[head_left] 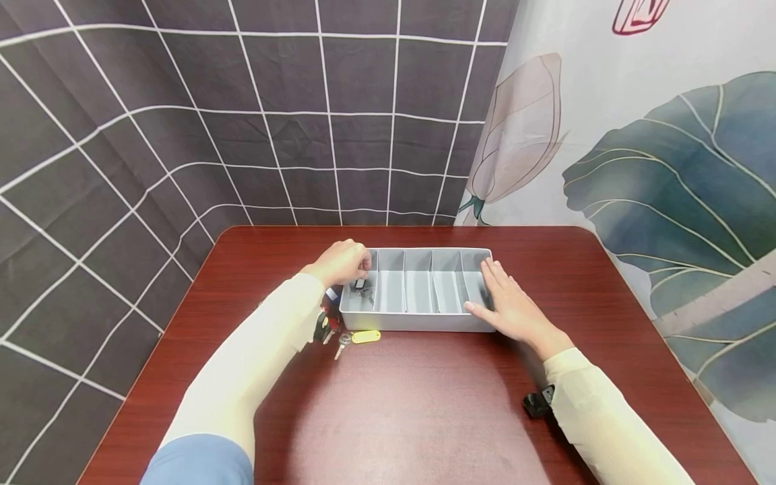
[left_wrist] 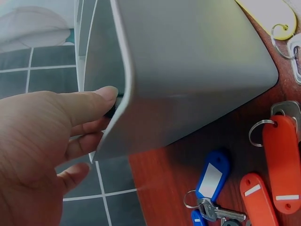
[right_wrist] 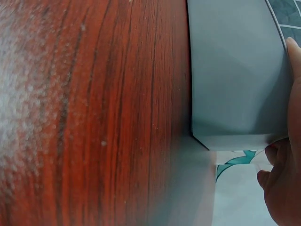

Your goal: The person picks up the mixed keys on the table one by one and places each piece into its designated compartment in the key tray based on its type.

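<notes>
A grey tray (head_left: 418,322) with several side-by-side compartments stands on the table. My left hand (head_left: 342,263) reaches over its left end, and in the left wrist view the thumb and fingers pinch a small black key tag (left_wrist: 111,112), mostly hidden by the fingers and the tray wall. In the head view this black tag (head_left: 360,283) shows in the leftmost compartment, with metal keys (head_left: 366,294) below it. At the tray's right end rests my right hand (head_left: 515,313), its fingers straight along the rim and its thumb at the front corner.
A key with a yellow tag (head_left: 366,336) lies before the tray. Left of the tray are keys with red tags (left_wrist: 281,165) and blue tags (left_wrist: 214,175), partly under my left forearm in the head view. A black device (head_left: 536,405) sits by my right wrist.
</notes>
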Motion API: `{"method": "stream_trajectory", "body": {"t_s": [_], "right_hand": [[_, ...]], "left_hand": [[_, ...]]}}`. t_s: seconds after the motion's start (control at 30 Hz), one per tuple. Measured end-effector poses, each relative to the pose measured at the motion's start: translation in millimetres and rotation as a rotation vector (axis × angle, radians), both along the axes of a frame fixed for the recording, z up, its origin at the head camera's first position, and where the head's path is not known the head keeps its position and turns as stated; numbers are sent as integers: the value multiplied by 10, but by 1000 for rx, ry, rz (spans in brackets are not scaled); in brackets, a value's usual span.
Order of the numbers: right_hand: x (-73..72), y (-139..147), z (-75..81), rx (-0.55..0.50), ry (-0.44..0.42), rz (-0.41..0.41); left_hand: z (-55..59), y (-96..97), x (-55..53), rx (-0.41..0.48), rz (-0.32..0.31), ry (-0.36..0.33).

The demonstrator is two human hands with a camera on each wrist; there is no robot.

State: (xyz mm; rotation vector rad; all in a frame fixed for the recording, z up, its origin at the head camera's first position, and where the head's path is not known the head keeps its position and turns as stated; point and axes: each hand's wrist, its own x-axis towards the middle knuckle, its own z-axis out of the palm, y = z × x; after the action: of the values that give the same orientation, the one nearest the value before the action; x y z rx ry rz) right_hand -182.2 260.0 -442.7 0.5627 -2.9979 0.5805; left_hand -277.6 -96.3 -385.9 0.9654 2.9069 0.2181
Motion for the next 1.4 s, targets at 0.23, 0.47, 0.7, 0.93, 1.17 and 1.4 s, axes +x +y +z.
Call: {"method": "stream_trajectory", "body": {"t_s": [0.23,0.47,0.7,0.93,1.17,1.4], "right_hand": [[15,3,11,-9,-2,-1],[10,14,-12,-13,1,-3],[6,21,-21,-16,8,-3],[-15,18,-17,-21,6,1],[-14,8,-11,-27,1,4],[-14,5,-25,-28,-1,3]], "left_hand": [[-34,-2,-18,5,6,6],[-14,-67,-10,65,-7,36],[74,-124,18,135,2,65],[195,-257,84,181,18,77],[224,-523,163,215,71,65],[213,-831,270,206,130,69]]}}
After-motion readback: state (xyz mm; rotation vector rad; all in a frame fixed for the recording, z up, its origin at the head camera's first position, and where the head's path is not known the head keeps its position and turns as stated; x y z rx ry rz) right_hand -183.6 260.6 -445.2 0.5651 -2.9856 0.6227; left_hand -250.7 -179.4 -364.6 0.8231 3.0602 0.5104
